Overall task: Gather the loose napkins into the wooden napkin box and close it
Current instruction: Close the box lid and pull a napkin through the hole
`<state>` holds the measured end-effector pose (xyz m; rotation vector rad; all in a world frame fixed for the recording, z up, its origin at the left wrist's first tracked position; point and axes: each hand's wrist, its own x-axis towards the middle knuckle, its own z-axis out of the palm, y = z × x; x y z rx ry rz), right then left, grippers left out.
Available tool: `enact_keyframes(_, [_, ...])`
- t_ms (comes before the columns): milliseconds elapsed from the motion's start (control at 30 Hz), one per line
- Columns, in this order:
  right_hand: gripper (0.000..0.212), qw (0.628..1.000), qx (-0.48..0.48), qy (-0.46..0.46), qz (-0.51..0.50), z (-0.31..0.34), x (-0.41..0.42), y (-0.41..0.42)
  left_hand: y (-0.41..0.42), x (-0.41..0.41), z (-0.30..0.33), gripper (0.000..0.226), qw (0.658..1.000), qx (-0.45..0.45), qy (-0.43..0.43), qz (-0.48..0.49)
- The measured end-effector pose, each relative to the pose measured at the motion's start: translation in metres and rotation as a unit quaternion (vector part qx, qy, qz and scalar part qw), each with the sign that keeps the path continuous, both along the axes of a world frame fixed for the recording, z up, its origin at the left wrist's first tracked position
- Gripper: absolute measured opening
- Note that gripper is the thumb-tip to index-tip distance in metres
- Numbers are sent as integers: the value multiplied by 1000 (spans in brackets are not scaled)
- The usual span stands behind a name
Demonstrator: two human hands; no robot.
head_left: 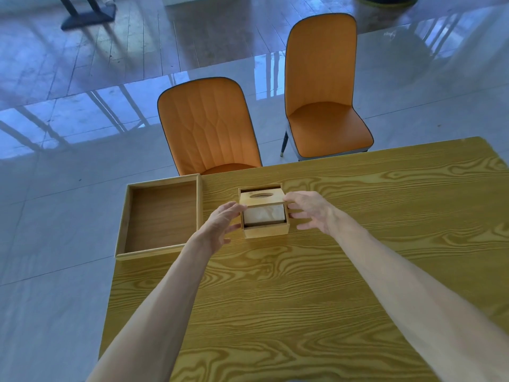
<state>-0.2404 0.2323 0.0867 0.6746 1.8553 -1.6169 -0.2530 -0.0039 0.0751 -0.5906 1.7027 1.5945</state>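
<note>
The wooden napkin box (266, 230) stands on the table a little left of the middle. A white stack of napkins (264, 214) fills its near half. Its sliding lid (261, 197), with an oval slot, covers only the far half of the box. My left hand (221, 226) is at the box's left side, thumb against the lid's near left corner. My right hand (309, 210) is at the right side, fingers on the lid's near right corner and the box wall. Both hands pinch the lid's edge.
A shallow wooden tray (121, 235) lies at the table's left end, overhanging the edge. Two orange chairs (206, 125) (322, 86) stand beyond the far edge of the yellow wood-grain table (303, 299). Glossy tiled floor surrounds it.
</note>
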Motion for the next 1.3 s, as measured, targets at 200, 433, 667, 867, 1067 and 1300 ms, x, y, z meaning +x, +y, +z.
enact_keyframes(200, [47, 999, 5, 32, -30, -10, 9, -3, 0, 8, -6, 62, 1000, 6, 10, 28])
enact_keyframes(433, [46, 996, 16, 68, -47, -27, 17, -6, 0, 13, -18, 62, 998, -8, 47, 49])
enact_keyframes(667, [49, 992, 44, 110, -36, -40, 21, -5, 6, 11, -26, 63, 993, -49, 94, 58])
enact_keyframes(867, [51, 982, 116, 146, 1, -50, 19, -5, 12, 10, -34, 62, 991, -72, 93, 59])
enact_keyframes(1067, [55, 956, 211, 193, 65, -51, 13, -2, 17, 7, -37, 60, 990, -82, 83, 75])
enact_keyframes(1300, [21, 773, 415, 408, 252, -35, -14, -29, 20, 5, -41, 61, 988, -112, 86, 68])
